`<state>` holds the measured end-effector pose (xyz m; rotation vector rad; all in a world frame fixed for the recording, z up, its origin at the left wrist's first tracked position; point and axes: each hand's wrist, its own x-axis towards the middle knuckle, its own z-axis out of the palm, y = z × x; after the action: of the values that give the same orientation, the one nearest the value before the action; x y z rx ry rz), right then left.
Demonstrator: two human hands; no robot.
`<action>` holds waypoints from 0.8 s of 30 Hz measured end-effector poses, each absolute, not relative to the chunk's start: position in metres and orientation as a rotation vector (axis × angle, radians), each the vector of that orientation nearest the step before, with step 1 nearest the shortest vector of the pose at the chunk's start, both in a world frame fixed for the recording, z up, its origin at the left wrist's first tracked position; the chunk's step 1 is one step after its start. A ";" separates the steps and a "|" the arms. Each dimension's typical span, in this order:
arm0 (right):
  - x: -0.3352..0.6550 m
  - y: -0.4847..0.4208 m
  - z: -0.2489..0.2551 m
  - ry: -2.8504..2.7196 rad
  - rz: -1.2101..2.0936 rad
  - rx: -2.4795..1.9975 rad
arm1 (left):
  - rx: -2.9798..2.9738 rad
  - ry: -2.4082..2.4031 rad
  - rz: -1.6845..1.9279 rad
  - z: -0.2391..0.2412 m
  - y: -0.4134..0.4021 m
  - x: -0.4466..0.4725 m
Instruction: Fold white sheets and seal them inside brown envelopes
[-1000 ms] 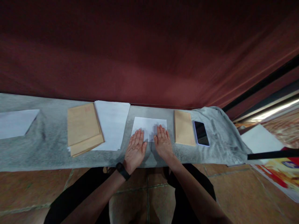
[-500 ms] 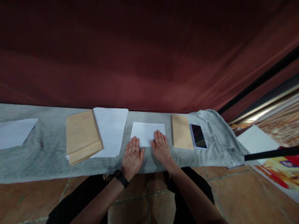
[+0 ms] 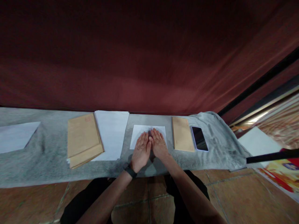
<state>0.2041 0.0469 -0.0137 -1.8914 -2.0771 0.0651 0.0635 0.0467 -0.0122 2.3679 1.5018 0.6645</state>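
A white sheet of paper (image 3: 135, 133), apparently folded, lies on the grey cloth in front of me. Flat over its left and middle part rests my left hand (image 3: 141, 152), a black band on the wrist, fingers stretched forward and holding nothing. My right hand (image 3: 158, 146) lies palm down on the paper's right part, also with straight fingers. The two hands meet at the thumbs near the middle, hiding much of the sheet. Right of the paper are brown envelopes (image 3: 183, 133). To the left, more brown envelopes (image 3: 83, 135) overlap a stack of white paper (image 3: 112, 133).
A phone (image 3: 199, 139) lies beyond the right-hand envelopes. Another white sheet (image 3: 17, 137) is at the far left. The grey cloth (image 3: 53, 172) covers a narrow table along a dark red curtain (image 3: 149, 93). A printed box (image 3: 285, 177) stands at the lower right.
My hands have come together over the middle of the paper; the left moved right and forward, the right slightly left. The view has shifted slightly.
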 end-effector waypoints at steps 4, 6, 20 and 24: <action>0.199 0.065 -0.013 -2.139 0.141 -1.876 | 2.307 1.525 0.619 -0.014 0.068 0.075; 0.198 0.069 -0.015 -2.142 0.127 -1.909 | 2.342 1.563 0.563 -0.015 0.077 0.076; 0.195 0.080 -0.033 -1.923 -0.117 -1.975 | 2.383 1.842 0.583 -0.027 0.104 0.068; 0.202 0.078 -0.039 -1.875 -0.188 -1.981 | 2.327 1.904 0.558 -0.026 0.105 0.060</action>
<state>0.2023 0.0782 -0.0388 -1.9813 -1.8750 -0.1884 0.0598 0.1050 -0.0265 2.3273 1.9038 0.5576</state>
